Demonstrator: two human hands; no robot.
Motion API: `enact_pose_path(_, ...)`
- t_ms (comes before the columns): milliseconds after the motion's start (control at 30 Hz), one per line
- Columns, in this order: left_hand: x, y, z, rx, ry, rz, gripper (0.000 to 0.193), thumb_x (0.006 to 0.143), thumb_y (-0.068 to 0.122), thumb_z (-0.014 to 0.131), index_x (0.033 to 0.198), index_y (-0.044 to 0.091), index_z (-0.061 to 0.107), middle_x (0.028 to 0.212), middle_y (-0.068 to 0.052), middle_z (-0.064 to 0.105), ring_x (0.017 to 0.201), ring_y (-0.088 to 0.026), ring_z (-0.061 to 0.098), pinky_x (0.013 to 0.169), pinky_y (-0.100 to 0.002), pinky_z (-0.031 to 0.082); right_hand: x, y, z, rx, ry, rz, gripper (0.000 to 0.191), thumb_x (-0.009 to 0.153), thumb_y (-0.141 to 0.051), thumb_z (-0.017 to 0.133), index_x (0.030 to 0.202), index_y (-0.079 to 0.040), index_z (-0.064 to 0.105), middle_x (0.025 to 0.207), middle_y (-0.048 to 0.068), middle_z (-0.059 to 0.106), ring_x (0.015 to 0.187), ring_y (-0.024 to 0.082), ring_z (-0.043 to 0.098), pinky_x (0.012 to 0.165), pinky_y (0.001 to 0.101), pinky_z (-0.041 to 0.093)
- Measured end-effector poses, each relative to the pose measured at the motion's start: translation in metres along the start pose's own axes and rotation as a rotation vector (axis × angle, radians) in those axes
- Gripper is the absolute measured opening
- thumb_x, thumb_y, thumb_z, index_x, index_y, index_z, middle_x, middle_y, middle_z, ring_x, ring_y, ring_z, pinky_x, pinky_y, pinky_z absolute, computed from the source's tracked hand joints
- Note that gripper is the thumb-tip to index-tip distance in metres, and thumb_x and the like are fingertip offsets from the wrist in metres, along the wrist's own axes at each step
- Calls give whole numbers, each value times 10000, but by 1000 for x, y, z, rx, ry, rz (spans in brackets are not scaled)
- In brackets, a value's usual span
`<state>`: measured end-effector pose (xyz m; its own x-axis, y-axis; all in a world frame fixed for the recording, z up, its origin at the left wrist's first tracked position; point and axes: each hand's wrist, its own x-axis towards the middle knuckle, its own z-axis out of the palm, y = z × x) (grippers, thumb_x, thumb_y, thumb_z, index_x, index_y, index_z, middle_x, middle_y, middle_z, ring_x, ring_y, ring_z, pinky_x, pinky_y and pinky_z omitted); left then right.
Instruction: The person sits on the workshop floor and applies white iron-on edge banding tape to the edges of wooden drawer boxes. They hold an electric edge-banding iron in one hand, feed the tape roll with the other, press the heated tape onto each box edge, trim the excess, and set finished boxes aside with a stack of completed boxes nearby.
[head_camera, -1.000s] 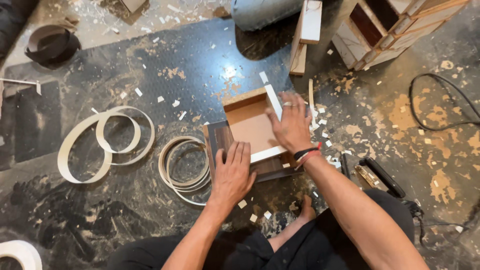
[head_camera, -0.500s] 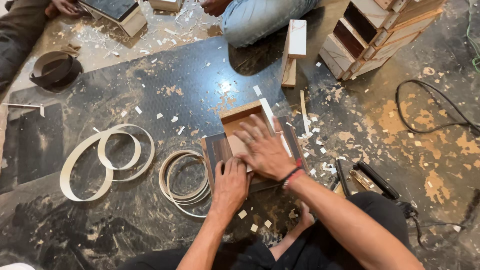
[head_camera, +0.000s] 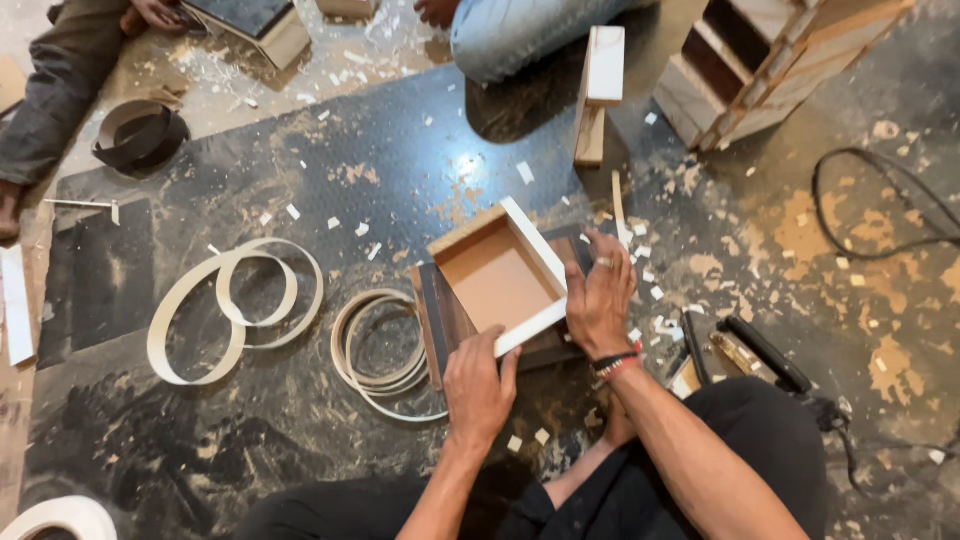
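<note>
Left hand pinches the box rim at 6 o'clock; right hand grips its 3 o'clock corner.

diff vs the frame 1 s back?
Right hand slid from the box's far right edge to its near right corner. Left hand moved up to grip the white near rim of the wooden box. Box stays on the dark board; edge-band coils unmoved.
</note>
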<state>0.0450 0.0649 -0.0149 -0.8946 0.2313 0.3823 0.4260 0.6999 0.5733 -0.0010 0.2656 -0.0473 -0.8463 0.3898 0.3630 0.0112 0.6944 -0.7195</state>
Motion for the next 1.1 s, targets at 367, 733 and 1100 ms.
enact_pose_path(367, 43, 54, 21, 92, -233, -219, 489, 945, 343, 687, 1250, -28, 590, 875, -218, 717, 821, -389, 707, 751, -502, 553, 12, -15, -8, 338, -189, 180, 551, 1034, -395, 481, 1478, -70, 463, 1340, 178, 653, 1268, 333, 637, 1133, 434, 453)
enact_pose_path(733, 73, -38, -42, 480, -223, 333, 487, 773, -28, 585, 1235, 93, 682, 1421, -104, 575, 1398, -297, 455, 1177, -508, 331, 29, 0, -40, 45, -621, -63, 1166, 706, -344, 781, 1622, -100, 102, 1550, 310, 433, 1400, 447, 434, 1156, 533, 281)
enact_pose_path(1100, 58, -35, -55, 394, -223, 414, 327, 797, 245, 770, 1119, 216, 724, 1157, -36, 697, 1071, -253, 608, 964, -499, 434, 26, -32, -39, 118, -284, -107, 852, 865, -333, 754, 1564, -72, 342, 1424, 274, 570, 1332, 416, 534, 1141, 504, 403)
